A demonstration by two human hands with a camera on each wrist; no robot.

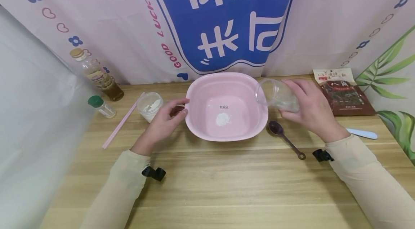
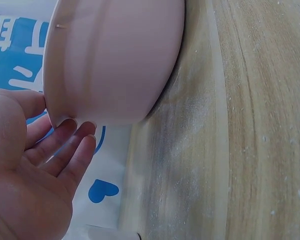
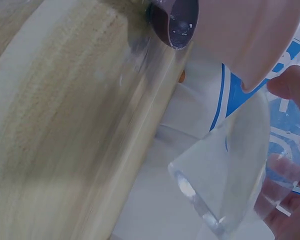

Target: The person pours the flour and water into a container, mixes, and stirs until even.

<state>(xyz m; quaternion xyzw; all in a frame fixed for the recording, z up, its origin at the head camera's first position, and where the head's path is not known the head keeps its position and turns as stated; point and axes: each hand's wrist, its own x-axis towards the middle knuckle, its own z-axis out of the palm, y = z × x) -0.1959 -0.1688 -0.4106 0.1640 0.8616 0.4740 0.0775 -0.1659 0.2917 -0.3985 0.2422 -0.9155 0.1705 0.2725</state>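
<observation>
A pink plastic basin (image 1: 210, 133) stands on the table with a small heap of white powder (image 1: 223, 119) on its floor. My left hand (image 1: 166, 120) holds the basin's left rim, thumb on top and fingertips under the lip, as the left wrist view shows. With my right hand (image 1: 309, 108) I grip a clear cup (image 1: 275, 92), tilted on its side, its mouth over the basin's right rim. Clear liquid seems to be in the cup, though how much I cannot tell. Below it lies a dark brown spoon (image 1: 276, 128) with white specks in its bowl.
Left of the basin are a jar of white powder (image 1: 150, 104), a pink stick (image 1: 121, 124), a green-capped shaker (image 1: 103, 107) and an oil bottle (image 1: 103, 79). On the right lie a brown spice packet (image 1: 345, 97) and a light blue handle (image 1: 364, 134). A printed curtain (image 1: 129, 48) hangs behind.
</observation>
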